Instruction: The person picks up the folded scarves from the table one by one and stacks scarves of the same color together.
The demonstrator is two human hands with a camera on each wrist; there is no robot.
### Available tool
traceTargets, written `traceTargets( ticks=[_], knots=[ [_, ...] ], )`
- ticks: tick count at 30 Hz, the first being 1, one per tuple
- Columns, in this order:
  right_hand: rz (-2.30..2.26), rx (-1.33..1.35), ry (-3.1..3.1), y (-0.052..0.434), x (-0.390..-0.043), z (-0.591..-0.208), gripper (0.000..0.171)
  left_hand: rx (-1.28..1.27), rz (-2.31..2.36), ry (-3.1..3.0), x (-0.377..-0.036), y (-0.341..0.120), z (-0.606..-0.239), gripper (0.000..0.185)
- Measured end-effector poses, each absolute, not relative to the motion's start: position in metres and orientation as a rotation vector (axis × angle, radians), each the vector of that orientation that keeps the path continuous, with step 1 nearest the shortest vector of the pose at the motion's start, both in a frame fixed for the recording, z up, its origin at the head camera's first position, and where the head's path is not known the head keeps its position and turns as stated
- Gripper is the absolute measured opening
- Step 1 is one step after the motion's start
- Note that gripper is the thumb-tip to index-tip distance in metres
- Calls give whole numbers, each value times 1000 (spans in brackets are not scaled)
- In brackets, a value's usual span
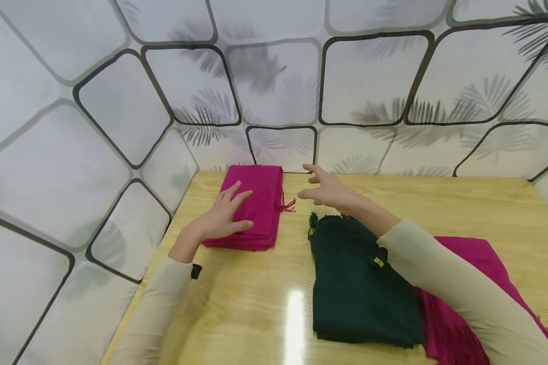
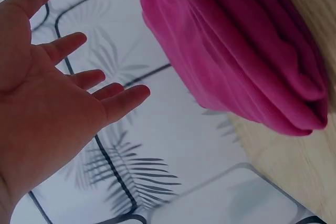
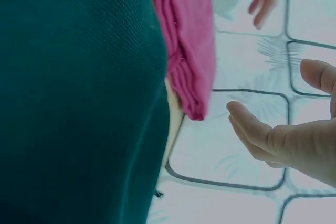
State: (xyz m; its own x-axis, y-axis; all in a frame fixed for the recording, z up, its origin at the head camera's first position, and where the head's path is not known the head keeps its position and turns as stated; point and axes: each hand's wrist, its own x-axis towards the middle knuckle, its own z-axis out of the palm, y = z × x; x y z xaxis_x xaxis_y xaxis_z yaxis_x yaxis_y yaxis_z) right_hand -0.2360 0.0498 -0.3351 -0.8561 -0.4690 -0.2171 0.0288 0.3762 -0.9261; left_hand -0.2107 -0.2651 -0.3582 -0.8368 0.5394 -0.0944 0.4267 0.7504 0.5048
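Observation:
A folded magenta scarf [image 1: 260, 203] with a short fringe lies at the back left of the table. Over its left part hovers my left hand [image 1: 221, 215], fingers spread; the left wrist view shows a gap between that hand [image 2: 68, 87] and the folded cloth [image 2: 236, 45]. My right hand [image 1: 326, 190] is held in the air past the far edge of a folded dark green scarf [image 1: 356, 284], its fingers loosely extended and holding nothing. In the right wrist view the green scarf [image 3: 79, 87] fills the left side.
A second magenta scarf [image 1: 470, 253] with fringed ends lies at the right, partly under the green one and partly hidden by my right sleeve [image 1: 456, 284]. Patterned wall covering [image 1: 274, 81] rises behind and to the left of the wooden table [image 1: 251, 299].

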Motion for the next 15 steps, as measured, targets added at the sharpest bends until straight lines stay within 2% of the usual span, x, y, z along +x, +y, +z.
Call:
traceTargets(
  ticks=[5,15],
  knots=[
    [-1463,-294,2128,20,-249,-348,84,693,737,2716,-229,-278,-360,79],
    [-1278,-336,2215,-20,-272,-353,85,630,722,2752,-262,-298,-385,65]
  ],
)
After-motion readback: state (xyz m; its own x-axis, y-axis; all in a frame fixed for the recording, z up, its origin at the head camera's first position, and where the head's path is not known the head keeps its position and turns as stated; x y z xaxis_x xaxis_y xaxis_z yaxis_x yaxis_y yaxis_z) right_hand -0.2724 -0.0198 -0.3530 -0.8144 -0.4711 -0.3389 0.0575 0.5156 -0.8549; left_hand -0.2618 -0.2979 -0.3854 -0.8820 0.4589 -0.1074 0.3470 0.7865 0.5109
